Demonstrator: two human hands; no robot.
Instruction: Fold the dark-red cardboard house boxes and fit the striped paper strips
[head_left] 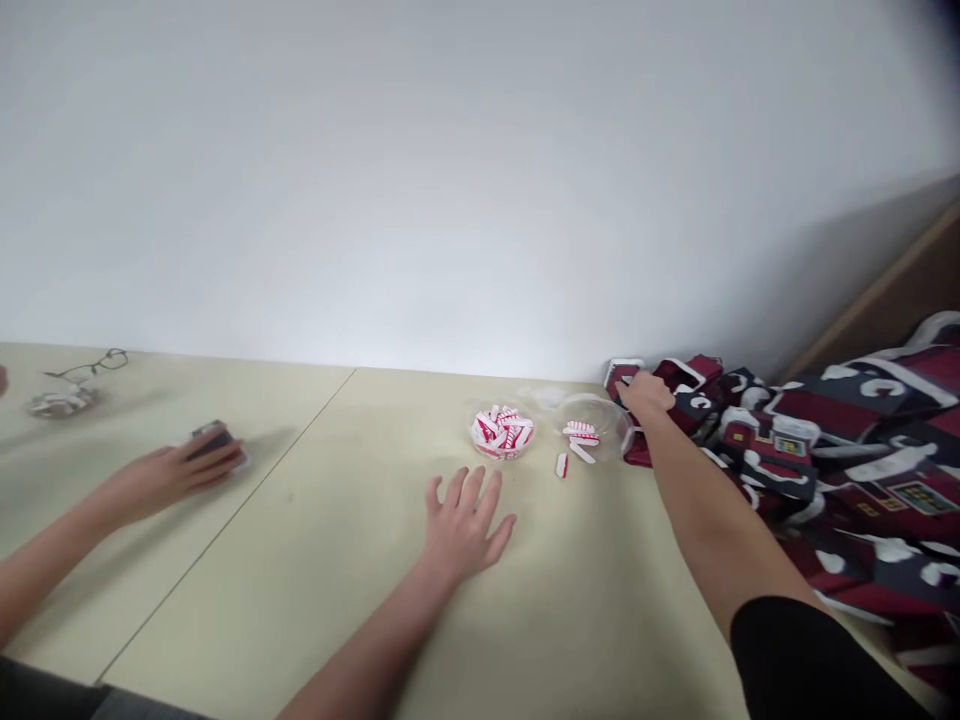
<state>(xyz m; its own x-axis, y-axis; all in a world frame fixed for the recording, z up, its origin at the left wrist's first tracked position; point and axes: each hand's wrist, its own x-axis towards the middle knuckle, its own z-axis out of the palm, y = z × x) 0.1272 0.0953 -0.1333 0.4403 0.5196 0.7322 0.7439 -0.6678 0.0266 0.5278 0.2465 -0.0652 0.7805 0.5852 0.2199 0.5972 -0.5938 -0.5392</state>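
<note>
My left hand (463, 528) hovers over the table with its fingers spread and nothing in it. Just beyond it stands a clear round tub (504, 452) of small white strips with red markings. My right hand (649, 394) reaches to the back right, fingers closed at the edge of a dark red, white-rimmed house-shaped piece (627, 368); its fingertips are partly hidden. Left of that forearm, a second clear tub (611, 415) holds a few similar strips (581, 433). One loose strip (562, 466) lies on the table in front of it.
Many dark red and navy house-shaped pieces (855, 480) with white trim heap along the right side. At left, a co-worker's hand (206, 462) holds a small dark piece. Glasses (90, 366) and a tub of pale pieces (63, 402) lie farther left. A wall (375, 180) bounds the table.
</note>
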